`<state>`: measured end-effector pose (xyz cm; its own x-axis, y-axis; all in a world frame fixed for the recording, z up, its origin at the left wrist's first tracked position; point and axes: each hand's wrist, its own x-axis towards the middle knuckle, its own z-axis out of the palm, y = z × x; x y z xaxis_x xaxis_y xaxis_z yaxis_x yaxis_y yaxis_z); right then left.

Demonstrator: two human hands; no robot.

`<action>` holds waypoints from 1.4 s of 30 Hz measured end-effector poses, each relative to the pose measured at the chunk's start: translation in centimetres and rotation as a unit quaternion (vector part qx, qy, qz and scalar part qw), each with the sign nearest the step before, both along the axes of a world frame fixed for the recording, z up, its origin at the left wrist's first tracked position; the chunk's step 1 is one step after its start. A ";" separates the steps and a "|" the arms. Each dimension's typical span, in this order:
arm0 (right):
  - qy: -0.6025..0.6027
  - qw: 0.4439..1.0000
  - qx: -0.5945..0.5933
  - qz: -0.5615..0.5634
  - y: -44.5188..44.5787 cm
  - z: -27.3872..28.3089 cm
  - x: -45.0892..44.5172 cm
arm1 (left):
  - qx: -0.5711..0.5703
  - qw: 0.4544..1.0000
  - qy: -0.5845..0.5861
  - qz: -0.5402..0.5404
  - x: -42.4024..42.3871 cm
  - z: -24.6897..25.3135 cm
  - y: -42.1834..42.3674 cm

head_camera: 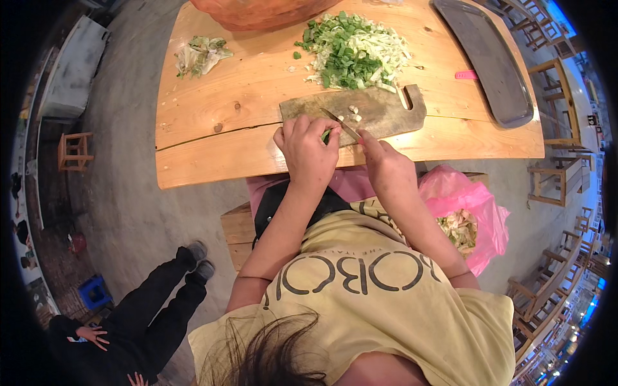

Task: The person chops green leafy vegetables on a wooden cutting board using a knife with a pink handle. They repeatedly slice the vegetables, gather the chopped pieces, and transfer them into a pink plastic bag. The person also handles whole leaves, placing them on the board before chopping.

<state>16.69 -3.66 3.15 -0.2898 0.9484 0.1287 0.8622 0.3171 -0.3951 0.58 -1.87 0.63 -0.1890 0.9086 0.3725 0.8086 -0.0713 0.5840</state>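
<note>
On a worn wooden cutting board [386,116] near the table's front edge, my left hand [310,147] pinches a small green vegetable piece [326,136] at the board's left part. My right hand [390,166] grips a knife [342,124] by its pink handle, which is mostly hidden by the fingers. The blade slants up and left, close to my left fingertips. A few small white pieces [355,113] lie on the board beside the blade. Just beyond the board is a heap of chopped greens and pale shredded leaves [359,50].
Wilted leaves [203,55] lie on the wooden table [193,116] at left, an orange container [265,12] behind. A dark tray [492,67] rests over a pink-handled item [466,75] at right. A pink bag [490,217] of scraps is beside me; a person [154,309] stands at lower left.
</note>
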 end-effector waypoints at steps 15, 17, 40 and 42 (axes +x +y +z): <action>0.101 0.995 0.022 0.011 -1.1 0.6 0.9 | 0.001 1.000 0.004 0.031 -0.9 0.0 -0.7; 0.067 0.998 0.015 0.006 -1.3 0.5 0.6 | 0.005 0.999 0.003 0.033 -0.8 0.0 -0.7; 0.022 1.000 0.003 0.002 -1.7 0.4 -0.3 | -0.006 1.000 0.005 0.013 -1.7 0.4 -2.0; 0.017 1.000 -0.001 0.009 -1.2 0.4 -0.9 | -0.006 1.000 0.010 0.014 -1.7 0.3 -1.9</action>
